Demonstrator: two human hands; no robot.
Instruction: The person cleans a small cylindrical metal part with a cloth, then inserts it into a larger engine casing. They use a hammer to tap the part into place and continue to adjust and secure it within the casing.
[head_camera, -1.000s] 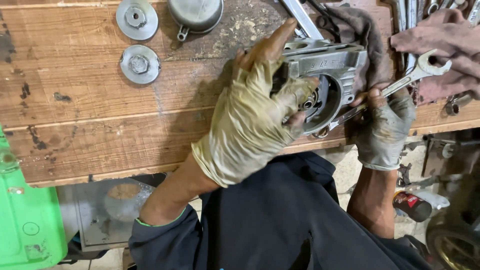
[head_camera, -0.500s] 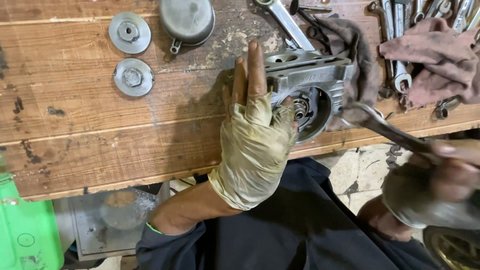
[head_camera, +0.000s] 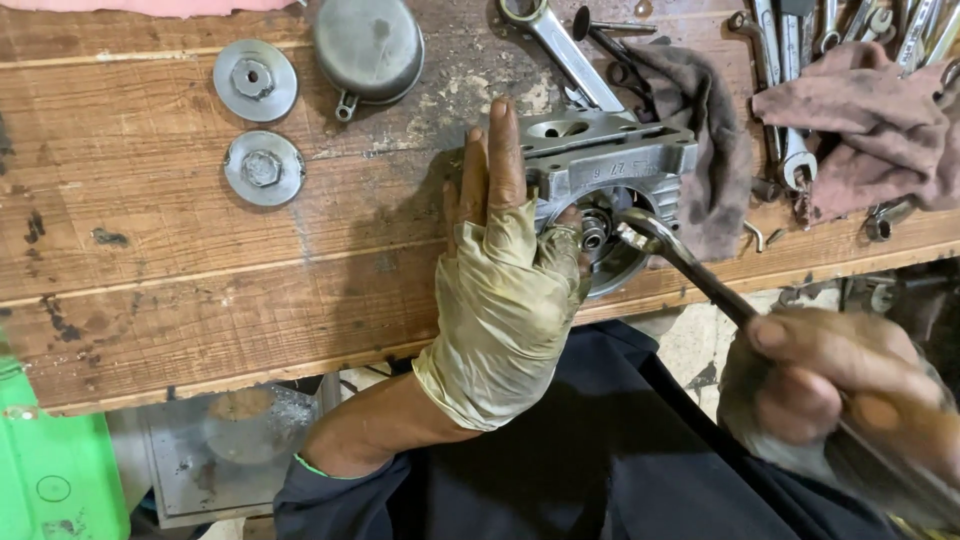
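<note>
A wooden bench (head_camera: 200, 290) runs under both hands; a dark rag (head_camera: 700, 150) lies beyond the right hand, and a pinkish rag (head_camera: 870, 130) sits further to its right over a scatter of tools (head_camera: 800, 150). A grey engine casing (head_camera: 610, 165) rests at the bench's near edge, just right of the left hand (head_camera: 505, 300); that hand, in a worn fingerless glove, lies flat with fingers together and stretched along the casing's side, thumb hooked at its round opening, bracing it. A metal bowl (head_camera: 368, 45) sits well beyond the left hand, up and to its left; two round discs (head_camera: 258, 120) lie further left still. The right hand (head_camera: 830, 385), near the camera and blurred, is closed round the shaft of a wrench (head_camera: 690, 265); the wrench head sits in the casing's opening, beside the left thumb. A connecting rod (head_camera: 560, 50) lies beyond the casing.
</note>
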